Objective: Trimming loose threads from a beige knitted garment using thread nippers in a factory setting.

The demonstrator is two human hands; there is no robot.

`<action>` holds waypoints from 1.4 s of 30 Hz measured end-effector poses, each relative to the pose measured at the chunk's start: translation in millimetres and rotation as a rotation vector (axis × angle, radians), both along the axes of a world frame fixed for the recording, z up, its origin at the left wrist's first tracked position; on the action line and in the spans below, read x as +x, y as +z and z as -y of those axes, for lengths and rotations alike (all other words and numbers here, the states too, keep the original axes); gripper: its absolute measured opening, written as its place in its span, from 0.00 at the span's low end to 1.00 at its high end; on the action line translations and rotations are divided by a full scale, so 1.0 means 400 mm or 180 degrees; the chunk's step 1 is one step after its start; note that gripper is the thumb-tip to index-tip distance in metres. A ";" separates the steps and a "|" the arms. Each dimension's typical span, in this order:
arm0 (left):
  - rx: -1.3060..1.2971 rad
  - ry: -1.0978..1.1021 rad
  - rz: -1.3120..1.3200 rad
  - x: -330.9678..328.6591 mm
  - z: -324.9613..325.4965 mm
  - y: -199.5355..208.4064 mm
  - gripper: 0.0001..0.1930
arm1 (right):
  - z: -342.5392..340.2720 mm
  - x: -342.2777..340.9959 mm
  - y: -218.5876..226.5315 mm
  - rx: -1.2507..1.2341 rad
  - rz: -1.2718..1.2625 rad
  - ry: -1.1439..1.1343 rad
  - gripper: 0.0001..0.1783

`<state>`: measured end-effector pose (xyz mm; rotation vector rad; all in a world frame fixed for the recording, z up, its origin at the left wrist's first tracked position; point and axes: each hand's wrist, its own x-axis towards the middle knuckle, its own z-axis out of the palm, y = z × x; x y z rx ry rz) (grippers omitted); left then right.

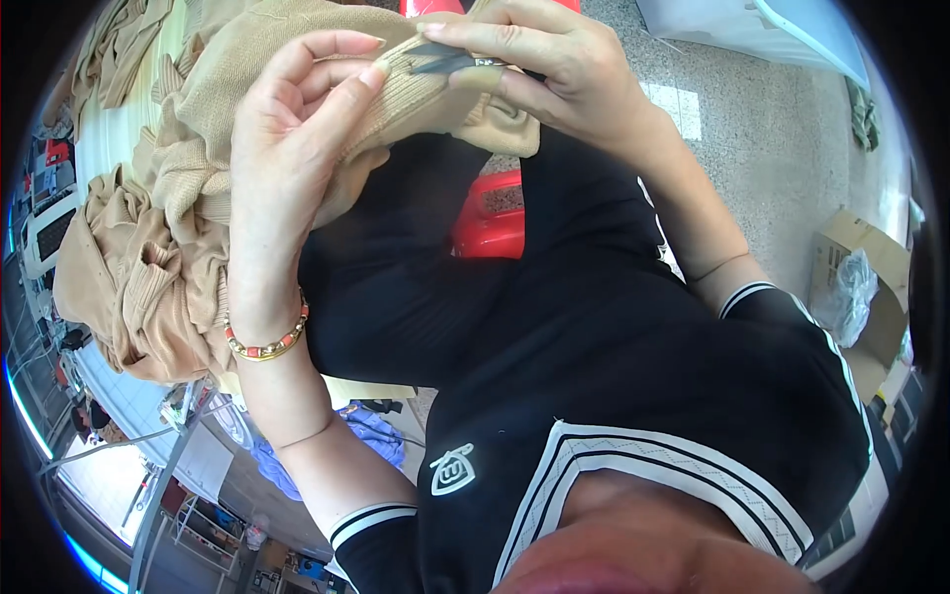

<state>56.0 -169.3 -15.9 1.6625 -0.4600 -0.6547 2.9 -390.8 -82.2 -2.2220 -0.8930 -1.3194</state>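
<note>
Near the top of the head view, my left hand [292, 129] pinches the ribbed edge of a tan knitted garment [233, 74] between thumb and fingertips. My right hand [564, 64] grips small dark thread snips [440, 61], their pointed blades parted and lying against the ribbing just right of my left thumb. The garment drapes over my lap and runs off to the left. A fold of its ribbed cloth hangs below my right hand.
More tan knitwear [148, 282] lies heaped on the left. A red plastic stool [492, 238] shows between my legs. At upper right stands a translucent plastic bin [727, 30]; a cardboard box [871, 262] with a clear plastic bag [849, 297] is at far right. Purple cloth [371, 436] lies lower left.
</note>
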 end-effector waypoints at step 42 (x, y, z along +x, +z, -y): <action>0.0262 -0.0083 -0.0392 0.017 -0.040 0.007 0.13 | -0.065 -0.070 0.093 0.2683 -0.2521 0.0377 0.11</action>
